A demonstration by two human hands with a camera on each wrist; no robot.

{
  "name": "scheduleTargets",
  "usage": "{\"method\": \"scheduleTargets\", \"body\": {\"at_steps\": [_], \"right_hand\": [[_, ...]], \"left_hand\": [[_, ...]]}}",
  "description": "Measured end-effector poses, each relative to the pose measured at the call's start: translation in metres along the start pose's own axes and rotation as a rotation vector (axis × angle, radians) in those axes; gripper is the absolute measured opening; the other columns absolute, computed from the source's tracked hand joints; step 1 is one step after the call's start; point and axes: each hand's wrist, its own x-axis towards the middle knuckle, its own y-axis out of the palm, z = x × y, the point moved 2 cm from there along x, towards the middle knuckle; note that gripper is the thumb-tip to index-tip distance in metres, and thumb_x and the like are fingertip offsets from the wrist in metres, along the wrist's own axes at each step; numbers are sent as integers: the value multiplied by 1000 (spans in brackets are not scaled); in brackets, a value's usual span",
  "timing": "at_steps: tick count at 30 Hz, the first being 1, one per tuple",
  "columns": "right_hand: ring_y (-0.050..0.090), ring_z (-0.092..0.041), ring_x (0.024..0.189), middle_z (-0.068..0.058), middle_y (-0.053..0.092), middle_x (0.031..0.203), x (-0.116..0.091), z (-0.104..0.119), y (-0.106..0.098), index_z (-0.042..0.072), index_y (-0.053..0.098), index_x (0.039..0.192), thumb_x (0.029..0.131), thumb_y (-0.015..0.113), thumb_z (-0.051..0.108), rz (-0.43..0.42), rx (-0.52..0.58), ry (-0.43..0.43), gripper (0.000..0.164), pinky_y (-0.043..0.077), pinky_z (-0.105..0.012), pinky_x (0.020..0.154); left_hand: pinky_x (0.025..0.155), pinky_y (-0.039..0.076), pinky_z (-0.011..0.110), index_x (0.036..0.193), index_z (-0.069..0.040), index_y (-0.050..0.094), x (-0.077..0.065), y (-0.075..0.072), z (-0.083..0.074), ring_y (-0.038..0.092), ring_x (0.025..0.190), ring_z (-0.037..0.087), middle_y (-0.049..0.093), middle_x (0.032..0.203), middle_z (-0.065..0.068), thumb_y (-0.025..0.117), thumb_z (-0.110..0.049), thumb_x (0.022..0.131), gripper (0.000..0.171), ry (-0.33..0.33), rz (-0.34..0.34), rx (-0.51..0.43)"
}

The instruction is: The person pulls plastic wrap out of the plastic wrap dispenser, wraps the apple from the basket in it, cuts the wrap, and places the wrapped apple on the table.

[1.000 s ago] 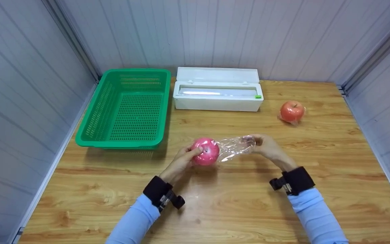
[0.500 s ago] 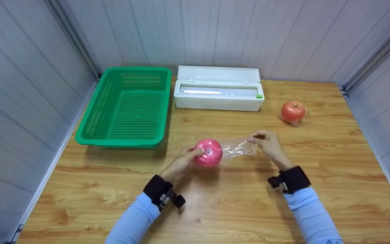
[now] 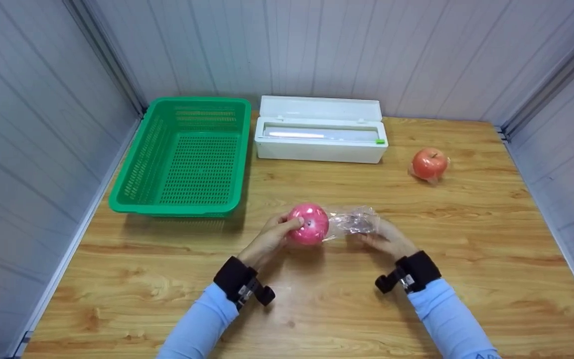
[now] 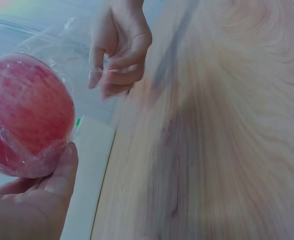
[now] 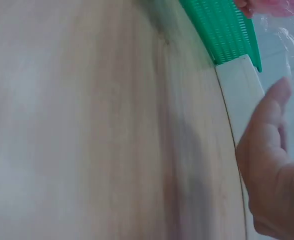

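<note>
In the head view my left hand point(image 3: 269, 237) grips a pinkish-red apple point(image 3: 311, 227), its thumb lying on the front. Clear plastic wrap covers the apple, as the left wrist view shows, and a loose tail of plastic wrap point(image 3: 352, 223) stretches off to the right. My right hand point(image 3: 391, 240) is at the far end of that tail, which partly overlaps its fingers. Seen from the left wrist, the right hand point(image 4: 124, 55) has loosely bent fingers beside the wrap. In the right wrist view a gap shows between its digits.
At the back left stands a green plastic basket point(image 3: 117, 205). A white cling film dispenser point(image 3: 317, 151), lid up, sits next to it with a roll inside and a green slider point(image 3: 379, 141). A second, wrapped apple point(image 3: 429, 163) rests at the right. Panelled walls point(image 3: 317, 50) enclose the wooden table point(image 3: 317, 319).
My right hand first rose and pinched the upper edge of the wrap's tail, then came off it and dropped lower and leftward. The left hand and apple stay nearly in place.
</note>
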Motion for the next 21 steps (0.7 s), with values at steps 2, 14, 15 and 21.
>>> {"method": "scheduleTargets", "body": {"at_steps": [2,14,15,21], "right_hand": [[62,-14,83,-5,64,90,-2,2,2,9,62,93,86,59,6,-34,-14,-36,8,52,-24,81],[60,-17,89,-7,53,104,0,14,12,-4,29,130,96,37,42,-143,-376,-59,58,48,-39,92],[59,-17,90,-7,52,105,-1,14,14,-5,29,130,94,40,44,-156,-428,-67,62,46,-42,94],[58,-8,70,3,60,78,1,16,28,7,59,90,86,62,17,-281,-662,-194,11,52,-20,68]], "left_hand": [[103,37,39,132,4,38,0,-1,0,48,118,28,39,135,22,58,-21,86,57,2,4,-5],[98,42,36,133,2,40,-4,-6,4,50,115,26,44,132,19,62,-25,83,60,32,-23,69],[99,42,36,133,2,39,-3,-6,4,50,115,26,44,132,19,62,-26,83,62,34,-25,77],[102,39,38,136,1,36,-1,-6,6,46,120,29,42,135,20,62,-24,83,64,40,-22,66]]}}
